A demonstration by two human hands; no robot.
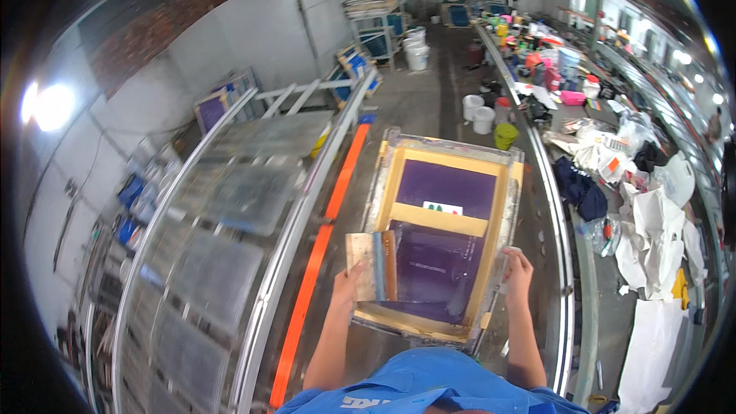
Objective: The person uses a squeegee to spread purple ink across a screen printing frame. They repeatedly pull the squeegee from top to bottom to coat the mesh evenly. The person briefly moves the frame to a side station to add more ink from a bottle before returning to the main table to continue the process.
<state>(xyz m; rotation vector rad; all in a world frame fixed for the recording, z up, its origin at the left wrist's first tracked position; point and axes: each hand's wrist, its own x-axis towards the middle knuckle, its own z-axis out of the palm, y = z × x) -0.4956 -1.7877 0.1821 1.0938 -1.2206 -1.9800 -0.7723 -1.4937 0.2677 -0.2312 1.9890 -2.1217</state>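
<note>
In front of me is a screen printing frame (515,184) with a worn rim, yellow tape along its inner borders and a purple mesh (445,181). Crossing the mesh is a band of yellow tape, and a small white patch with coloured marks (442,208) sits just above it. My left hand (348,285) is closed around the wooden grip of a squeegee (368,267), which lies over the frame's left side. At the right rim, my right hand (517,270) has its fingers curled onto the frame's edge. Its fingertips are partly hidden.
To the left runs a metal rack (257,322) with translucent panels, beside an orange strip (326,245). A long metal rail (548,238) borders a cluttered table on the right, with crumpled white paper (652,230). White buckets (483,119) and a yellow-green bucket (505,136) stand ahead.
</note>
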